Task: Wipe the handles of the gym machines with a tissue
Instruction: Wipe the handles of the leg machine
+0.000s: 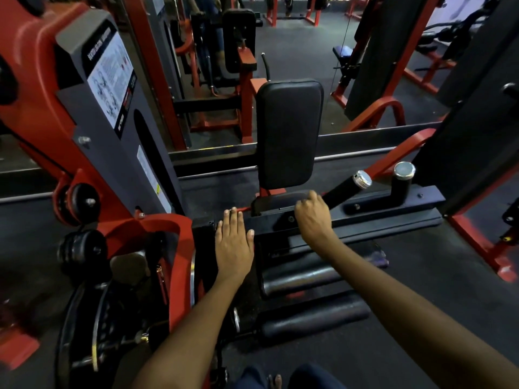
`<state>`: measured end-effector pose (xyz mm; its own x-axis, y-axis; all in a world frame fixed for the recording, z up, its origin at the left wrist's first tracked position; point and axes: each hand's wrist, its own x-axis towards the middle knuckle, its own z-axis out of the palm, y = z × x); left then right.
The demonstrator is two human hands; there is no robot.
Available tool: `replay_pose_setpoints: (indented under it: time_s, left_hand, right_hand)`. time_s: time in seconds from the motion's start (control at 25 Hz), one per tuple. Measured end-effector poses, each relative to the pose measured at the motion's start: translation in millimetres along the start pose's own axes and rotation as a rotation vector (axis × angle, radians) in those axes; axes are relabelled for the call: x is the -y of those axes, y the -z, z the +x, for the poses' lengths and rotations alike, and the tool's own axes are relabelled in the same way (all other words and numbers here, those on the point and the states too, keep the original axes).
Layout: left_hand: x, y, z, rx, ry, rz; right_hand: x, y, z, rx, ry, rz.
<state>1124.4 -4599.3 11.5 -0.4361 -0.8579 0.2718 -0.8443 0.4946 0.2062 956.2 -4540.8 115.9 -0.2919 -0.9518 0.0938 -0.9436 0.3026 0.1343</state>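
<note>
Where the right hand [313,217] curls round its lower end, the nearer handle [341,192] is a black bar whose long axis slants up and away to the right, ending in a chrome cap; whether a tissue lies under the fingers cannot be told. A second handle [402,182], just beyond it to the right, stands nearly upright on the dark side rail [393,213] and has a chrome cap of its own, so two capped handles show. That right hand is seen knuckles up, its forearm reaching in from the lower right. The left hand [233,242] lies flat, fingers straight and together, palm down on the black frame beside the seat [280,202], holding nothing. Behind the seat rises one black back pad [289,133], and two black roller pads [306,276] lie across below the forearms
</note>
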Motion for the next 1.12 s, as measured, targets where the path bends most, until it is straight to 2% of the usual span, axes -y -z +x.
replay_pose_setpoints:
  time_s: [0.12,0.2,0.28,0.48,0.52,0.6,0.8,0.92,0.96,1.0,1.04,1.12]
  left_hand:
    - [1,0,0,-0.009,-0.001,-0.004]
    - [0,0,0,-0.005,-0.007,-0.004]
    - [0,0,0,-0.003,0.002,-0.007]
    - [-3,0,0,-0.016,0.019,-0.013]
    - [-2,1,0,-0.011,0.021,-0.019]
    - [-2,2,-2,-0.001,0.018,0.006]
    - [-1,2,-2,0.006,0.013,0.008]
    - [-1,4,-1,0.008,0.010,-0.007]
    - [-2,4,-1,0.011,0.011,-0.015]
    - [-1,5,-1,0.011,0.012,-0.021]
    - [-1,5,-1,0.010,0.010,-0.025]
    - [-2,5,-1,0.007,0.006,-0.025]
  right_hand:
    - [-11,-33,-17,-0.209,0.176,0.072]
    - [-21,-59,-42,-0.245,0.192,0.131]
    - [-31,-66,-66,-0.321,0.106,0.254]
    - [-57,-5,-43,-0.793,-0.132,0.440]
    - [-60,3,-34,-0.836,-0.153,0.434]
    - [-56,-4,-25,-0.801,-0.158,0.380]
    - [-27,-48,-23,-0.536,-0.095,0.397]
    - [-23,-61,-31,-0.281,-0.069,0.578]
    - [-22,-64,-41,-0.192,-0.117,0.656]
    - [-21,-71,-52,-0.177,-0.204,0.739]
    - [-22,-72,-62,-0.264,-0.346,0.846]
    - [-31,-49,-66,-0.627,-0.791,1.225]
